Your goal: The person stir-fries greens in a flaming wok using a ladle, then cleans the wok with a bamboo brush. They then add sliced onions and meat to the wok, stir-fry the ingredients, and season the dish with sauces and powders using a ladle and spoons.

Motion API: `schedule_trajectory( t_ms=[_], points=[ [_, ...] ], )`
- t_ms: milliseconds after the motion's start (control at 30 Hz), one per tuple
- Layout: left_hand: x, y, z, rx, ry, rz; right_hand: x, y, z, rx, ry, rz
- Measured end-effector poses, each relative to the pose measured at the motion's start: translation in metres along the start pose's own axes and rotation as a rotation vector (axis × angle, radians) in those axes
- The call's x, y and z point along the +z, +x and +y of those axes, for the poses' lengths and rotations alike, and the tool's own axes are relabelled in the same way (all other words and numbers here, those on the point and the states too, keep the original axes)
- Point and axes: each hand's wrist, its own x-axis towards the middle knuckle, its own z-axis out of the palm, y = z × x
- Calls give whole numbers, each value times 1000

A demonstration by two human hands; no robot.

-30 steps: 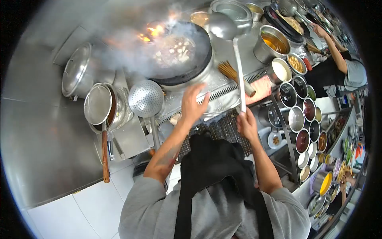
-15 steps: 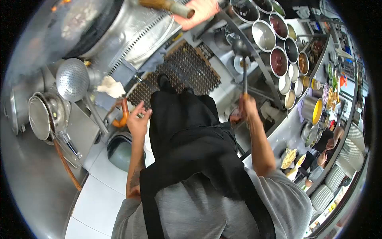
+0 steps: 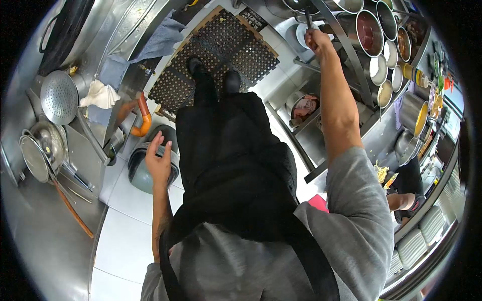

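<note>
My right hand (image 3: 318,41) is stretched out at the upper right, its fingers wrapped round the handle of a ladle (image 3: 308,20). The ladle's bowl is at the top, among the steel pots of the rack, and hard to make out. My left hand (image 3: 158,161) hangs at the left with its fingers apart and nothing in it. Below it is a grey-green bin (image 3: 142,173), and an orange pipe (image 3: 144,123) stands just above it.
A perforated strainer (image 3: 59,98), a white cloth (image 3: 100,95) and a wooden-handled sieve (image 3: 34,159) lie along the left counter. Black matting (image 3: 226,55) covers the floor ahead. Sauce pots (image 3: 369,34) fill the right rack. Another person's arm (image 3: 401,201) shows at the right.
The view has swung right and down, away from the smoking wok. My right hand has reached out with the ladle toward the pots, while my left hand has dropped beside the bin.
</note>
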Motion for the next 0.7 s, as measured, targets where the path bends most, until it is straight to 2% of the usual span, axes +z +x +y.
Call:
schedule_trajectory(
  t_ms=[67, 233, 400, 500, 700],
  points=[
    [-3, 5, 4, -6, -12, -7, -5, 10, 8, 221, 950, -402],
    [-6, 28, 14, 80, 73, -55, 9, -27, 44, 193, 1279, -471],
    [-3, 40, 26, 117, 106, -107, 4, -67, 66, 124, 1333, -490],
    [1, 43, 34, 121, 104, -129, -4, -105, 65, 122, 1257, -397],
    [10, 53, 50, 193, 98, -144, -34, -197, 70, 96, 1034, -366]
  ],
)
